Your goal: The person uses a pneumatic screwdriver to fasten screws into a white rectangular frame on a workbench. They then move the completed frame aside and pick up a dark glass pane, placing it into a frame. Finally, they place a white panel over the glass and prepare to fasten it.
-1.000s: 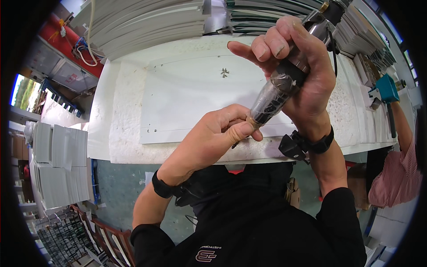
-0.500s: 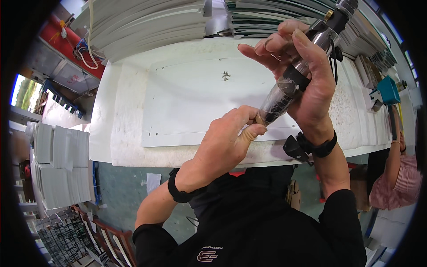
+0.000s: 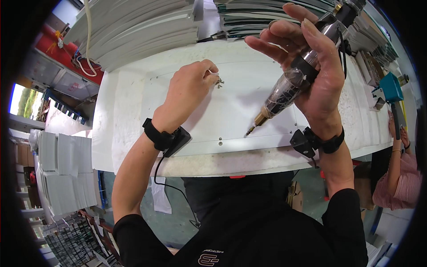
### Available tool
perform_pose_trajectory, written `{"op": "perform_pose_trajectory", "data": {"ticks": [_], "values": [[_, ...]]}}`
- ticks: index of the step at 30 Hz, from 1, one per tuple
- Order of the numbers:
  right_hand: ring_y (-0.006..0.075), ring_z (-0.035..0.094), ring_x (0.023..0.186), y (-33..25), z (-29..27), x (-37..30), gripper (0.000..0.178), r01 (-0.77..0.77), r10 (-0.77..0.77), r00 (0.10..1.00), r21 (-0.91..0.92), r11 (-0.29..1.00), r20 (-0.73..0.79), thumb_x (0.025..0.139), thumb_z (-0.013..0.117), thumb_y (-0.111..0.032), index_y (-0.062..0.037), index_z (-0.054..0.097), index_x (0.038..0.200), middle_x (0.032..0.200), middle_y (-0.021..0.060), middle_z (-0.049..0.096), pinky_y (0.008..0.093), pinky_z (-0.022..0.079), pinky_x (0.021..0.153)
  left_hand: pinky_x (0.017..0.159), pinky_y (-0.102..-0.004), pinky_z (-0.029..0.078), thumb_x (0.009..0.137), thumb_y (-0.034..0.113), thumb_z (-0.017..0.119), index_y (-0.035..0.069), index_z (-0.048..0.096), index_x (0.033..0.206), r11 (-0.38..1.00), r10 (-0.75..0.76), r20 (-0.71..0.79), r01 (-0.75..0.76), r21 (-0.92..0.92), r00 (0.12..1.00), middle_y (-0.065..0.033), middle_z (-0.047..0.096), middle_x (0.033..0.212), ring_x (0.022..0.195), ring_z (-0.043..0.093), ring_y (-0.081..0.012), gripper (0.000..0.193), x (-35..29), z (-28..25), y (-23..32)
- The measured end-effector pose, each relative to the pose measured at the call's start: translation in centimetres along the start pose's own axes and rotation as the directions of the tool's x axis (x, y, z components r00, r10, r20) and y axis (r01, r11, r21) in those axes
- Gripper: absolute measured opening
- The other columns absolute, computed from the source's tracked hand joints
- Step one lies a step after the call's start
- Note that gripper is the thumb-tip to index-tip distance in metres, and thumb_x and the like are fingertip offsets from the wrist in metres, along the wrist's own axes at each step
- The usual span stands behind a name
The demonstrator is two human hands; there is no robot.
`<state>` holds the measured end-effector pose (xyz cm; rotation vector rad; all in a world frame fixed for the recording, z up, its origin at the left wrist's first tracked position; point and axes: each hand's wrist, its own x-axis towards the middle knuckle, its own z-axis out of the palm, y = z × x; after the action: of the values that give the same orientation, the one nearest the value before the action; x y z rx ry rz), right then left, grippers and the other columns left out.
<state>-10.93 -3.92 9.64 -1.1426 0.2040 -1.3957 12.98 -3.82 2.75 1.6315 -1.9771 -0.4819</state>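
My right hand (image 3: pixel 321 82) holds a power screwdriver (image 3: pixel 284 91) slantwise, some fingers lifted off its barrel. The brass-coloured nose and bit (image 3: pixel 253 127) point down and left, just above a white panel (image 3: pixel 195 133). My left hand (image 3: pixel 189 89) is at a small pile of screws (image 3: pixel 219 83) on the panel, thumb and fingers pinched together at its left edge. Whether a screw is between the fingertips cannot be made out. Small metal fittings (image 3: pixel 220 141) sit near the panel's front edge. Black straps with small boxes are round both my wrists.
The panel lies on a pale, padded worktable (image 3: pixel 103 133). Stacks of white boards (image 3: pixel 142 31) and green-edged sheets (image 3: pixel 253 20) stand behind it. At the right are a teal tool (image 3: pixel 391 88) and another person in a striped sleeve (image 3: pixel 393 189). More boards (image 3: pixel 69 153) stand at left.
My left hand has left the screwdriver's tip and moved up and left to the screws. The brass nose and bit now show. My right hand with the screwdriver has shifted slightly right.
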Motion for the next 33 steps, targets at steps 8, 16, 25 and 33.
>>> {"op": "perform_pose_trajectory", "data": {"ticks": [8,16,25,33], "values": [[0.0266,0.074,0.097,0.2,-0.8,0.6,0.041,0.094,-0.094,0.996,0.052,0.994,-0.009,0.106,0.049,-0.028,0.0003,0.048,0.135,0.094,0.0117,0.073,0.0526,0.057,0.104,0.076,-0.0349,0.053,0.093,0.013,0.068,0.000,0.069,0.100,0.996,0.026,0.033,-0.029,0.082,0.999,-0.0121,0.074,0.089,0.080,0.068,-0.0244,0.015,0.4,0.4,-0.2],[0.0206,0.073,0.078,-2.4,2.3,1.2,0.043,0.193,-0.193,0.980,-0.015,0.981,-0.040,0.105,0.054,-0.035,0.0000,0.056,0.129,0.087,0.0069,0.068,0.0475,0.068,0.080,0.078,-0.0305,0.054,0.095,0.007,0.066,0.000,0.065,0.102,0.942,-0.134,-0.167,0.073,-0.326,0.977,-0.0081,0.072,0.096,0.086,0.067,-0.0157,0.010,-7.3,-3.4,0.5],[0.0072,0.060,0.048,3.2,6.4,3.3,0.049,0.111,-0.145,0.973,0.185,0.976,0.181,0.110,0.042,-0.040,-0.0028,0.057,0.137,0.089,0.0069,0.072,0.0274,0.058,0.045,0.088,-0.0267,0.053,0.097,-0.003,0.068,0.003,0.057,0.117,0.753,-0.409,-0.441,0.022,-0.657,0.799,-0.0062,0.066,0.108,0.102,0.063,-0.0123,0.023,-20.1,-1.9,-3.0],[0.0055,0.055,0.044,8.1,13.5,3.1,0.054,0.058,-0.172,0.911,0.296,0.954,0.374,0.112,0.032,-0.039,0.0005,0.052,0.142,0.090,0.0129,0.069,0.0257,0.055,0.042,0.086,-0.0292,0.057,0.101,0.003,0.067,0.002,0.055,0.119,0.574,-0.565,-0.395,0.003,-0.819,0.724,-0.0112,0.071,0.107,0.098,0.067,-0.0141,0.022,-22.9,-1.5,-3.1]]}}
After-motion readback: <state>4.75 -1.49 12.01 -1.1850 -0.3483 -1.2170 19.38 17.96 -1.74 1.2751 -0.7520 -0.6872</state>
